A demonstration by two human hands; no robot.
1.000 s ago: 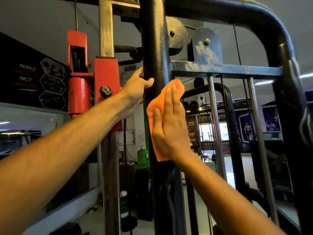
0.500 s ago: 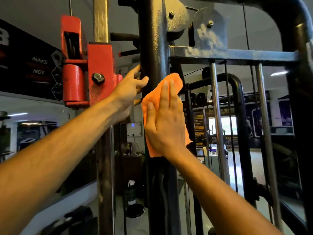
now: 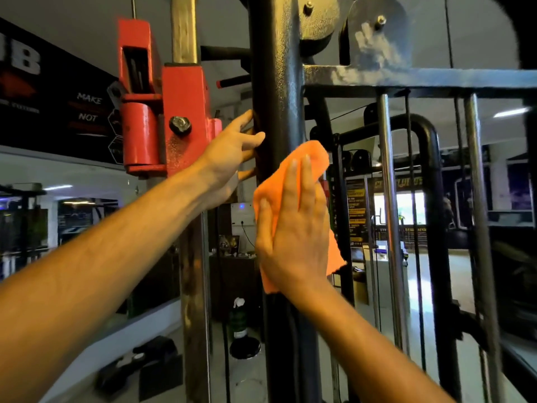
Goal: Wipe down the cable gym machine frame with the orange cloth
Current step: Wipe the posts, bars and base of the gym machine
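Observation:
A thick black upright post (image 3: 276, 82) of the cable machine frame stands in the middle of the head view. My right hand (image 3: 293, 228) lies flat with straight fingers on the orange cloth (image 3: 315, 154), pressing it against the post. The cloth sticks out above my fingertips and at the right of my palm. My left hand (image 3: 229, 158) reaches to the left side of the same post, with its fingers and thumb wrapped around the post's edge, just above the cloth.
A red pulley carriage (image 3: 162, 112) sits on a worn steel column (image 3: 191, 286) at the left. A dusty black crossbar (image 3: 406, 80) and chrome guide rods (image 3: 389, 228) stand to the right. A bottle (image 3: 239, 318) and dark items lie on the floor below.
My right hand and the cloth have slid down the post. The left hand has kept its place on the post, and the camera has tilted slightly.

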